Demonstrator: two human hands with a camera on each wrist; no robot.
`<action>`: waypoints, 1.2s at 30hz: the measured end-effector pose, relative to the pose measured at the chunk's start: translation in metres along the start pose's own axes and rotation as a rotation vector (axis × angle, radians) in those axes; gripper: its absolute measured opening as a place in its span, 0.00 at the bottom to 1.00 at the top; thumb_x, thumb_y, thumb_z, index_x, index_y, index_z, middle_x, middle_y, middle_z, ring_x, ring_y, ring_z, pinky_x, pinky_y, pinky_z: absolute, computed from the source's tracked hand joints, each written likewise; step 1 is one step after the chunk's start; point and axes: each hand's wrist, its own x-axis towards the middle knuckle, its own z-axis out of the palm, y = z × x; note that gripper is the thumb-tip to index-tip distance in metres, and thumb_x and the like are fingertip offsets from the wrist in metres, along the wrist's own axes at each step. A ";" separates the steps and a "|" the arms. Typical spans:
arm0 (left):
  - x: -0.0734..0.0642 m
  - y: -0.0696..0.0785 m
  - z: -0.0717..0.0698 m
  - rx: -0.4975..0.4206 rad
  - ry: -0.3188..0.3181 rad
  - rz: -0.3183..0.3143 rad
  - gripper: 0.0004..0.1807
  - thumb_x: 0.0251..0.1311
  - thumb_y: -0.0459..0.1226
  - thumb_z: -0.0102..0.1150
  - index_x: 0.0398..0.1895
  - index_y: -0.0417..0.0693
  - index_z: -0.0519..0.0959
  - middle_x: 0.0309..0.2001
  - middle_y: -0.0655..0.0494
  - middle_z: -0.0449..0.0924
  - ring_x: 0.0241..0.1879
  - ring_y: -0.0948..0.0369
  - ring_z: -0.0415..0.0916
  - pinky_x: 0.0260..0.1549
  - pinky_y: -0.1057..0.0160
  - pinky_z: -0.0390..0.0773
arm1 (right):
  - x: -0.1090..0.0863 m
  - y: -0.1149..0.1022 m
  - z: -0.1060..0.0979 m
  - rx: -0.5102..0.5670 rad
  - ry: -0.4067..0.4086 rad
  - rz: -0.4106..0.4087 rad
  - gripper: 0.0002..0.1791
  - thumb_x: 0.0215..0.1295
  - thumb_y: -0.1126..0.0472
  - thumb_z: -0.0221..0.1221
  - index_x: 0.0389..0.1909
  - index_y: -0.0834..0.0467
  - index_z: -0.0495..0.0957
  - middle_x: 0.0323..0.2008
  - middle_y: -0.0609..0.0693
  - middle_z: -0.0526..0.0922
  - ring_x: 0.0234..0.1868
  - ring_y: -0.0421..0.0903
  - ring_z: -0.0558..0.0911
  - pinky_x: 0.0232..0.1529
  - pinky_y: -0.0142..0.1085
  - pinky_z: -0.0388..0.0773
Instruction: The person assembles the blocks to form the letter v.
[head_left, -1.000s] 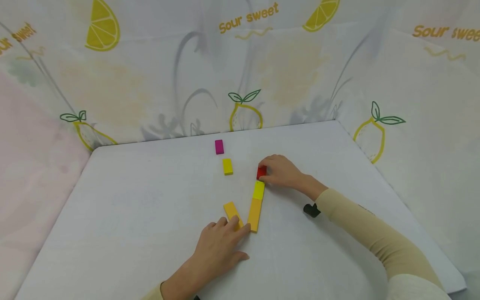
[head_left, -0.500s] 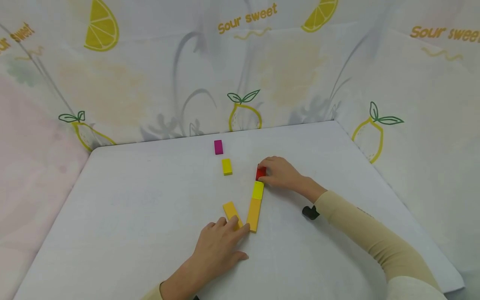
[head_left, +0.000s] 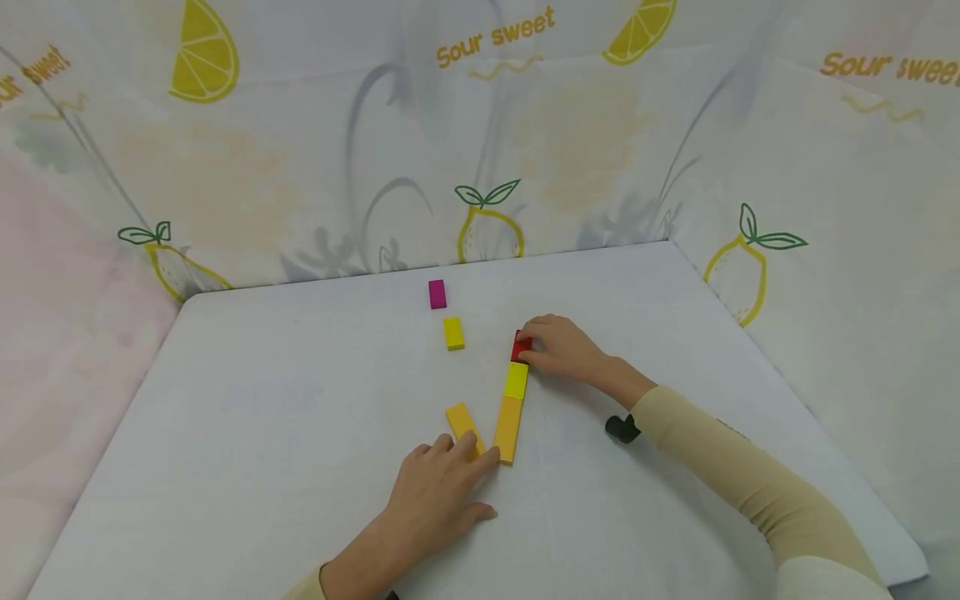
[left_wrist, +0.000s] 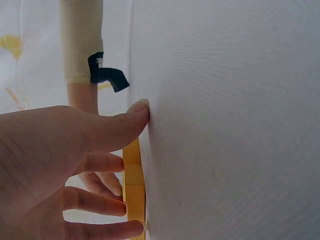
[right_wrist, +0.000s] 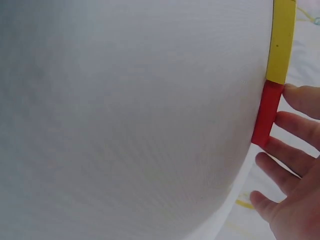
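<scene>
In the head view, my right hand (head_left: 561, 348) pinches a small red block (head_left: 521, 345) between thumb and fingers. The red block lies end to end with a bright yellow block (head_left: 516, 381), and a longer orange block (head_left: 507, 429) continues that row towards me. The right wrist view shows the thumb by the red-yellow joint and fingertips along the red block (right_wrist: 267, 112). My left hand (head_left: 438, 492) is spread, its fingertips resting on a slanted second orange block (head_left: 460, 417) and at the near end of the row. Its thumb is held apart from the blocks.
Further back on the white tabletop (head_left: 247, 417) lie another yellow block (head_left: 453, 333) and a magenta block (head_left: 437, 294). A black wrist mount (head_left: 622, 428) sticks out below the right sleeve. Lemon-print cloth (head_left: 300, 150) stands behind the table's far edge.
The right hand makes only a very slight shift at the red block. The left hand and the other blocks stay where they were.
</scene>
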 end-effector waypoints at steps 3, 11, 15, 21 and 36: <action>0.000 0.000 0.000 0.001 -0.001 0.000 0.34 0.47 0.64 0.69 0.58 0.68 0.75 0.43 0.60 0.73 0.32 0.61 0.65 0.32 0.60 0.76 | 0.000 0.000 0.000 0.011 0.008 -0.013 0.15 0.65 0.56 0.62 0.50 0.57 0.83 0.51 0.52 0.85 0.56 0.52 0.79 0.62 0.47 0.75; 0.000 0.001 0.001 0.005 -0.007 -0.006 0.34 0.47 0.65 0.69 0.59 0.69 0.75 0.45 0.60 0.74 0.33 0.61 0.65 0.33 0.60 0.77 | -0.002 -0.001 0.000 0.027 0.007 -0.013 0.16 0.65 0.56 0.63 0.50 0.58 0.83 0.51 0.53 0.85 0.57 0.52 0.79 0.63 0.47 0.75; 0.001 0.001 0.001 0.002 -0.024 -0.011 0.34 0.47 0.65 0.68 0.59 0.69 0.75 0.46 0.60 0.74 0.33 0.61 0.66 0.34 0.60 0.77 | -0.002 -0.002 0.000 0.026 0.001 -0.008 0.15 0.65 0.56 0.63 0.50 0.58 0.83 0.51 0.53 0.85 0.56 0.52 0.79 0.63 0.47 0.74; 0.002 0.001 0.000 -0.008 -0.025 -0.010 0.34 0.47 0.64 0.68 0.59 0.69 0.75 0.45 0.60 0.74 0.33 0.61 0.65 0.33 0.60 0.76 | -0.002 -0.002 0.000 0.022 0.003 -0.002 0.15 0.65 0.56 0.64 0.50 0.57 0.84 0.51 0.52 0.85 0.56 0.52 0.80 0.63 0.47 0.74; 0.002 0.000 0.001 0.013 0.003 0.004 0.35 0.47 0.65 0.68 0.59 0.68 0.75 0.46 0.59 0.75 0.33 0.60 0.66 0.31 0.61 0.75 | -0.002 -0.004 0.001 0.010 0.004 -0.004 0.16 0.65 0.56 0.64 0.50 0.58 0.83 0.50 0.52 0.85 0.53 0.51 0.80 0.62 0.48 0.74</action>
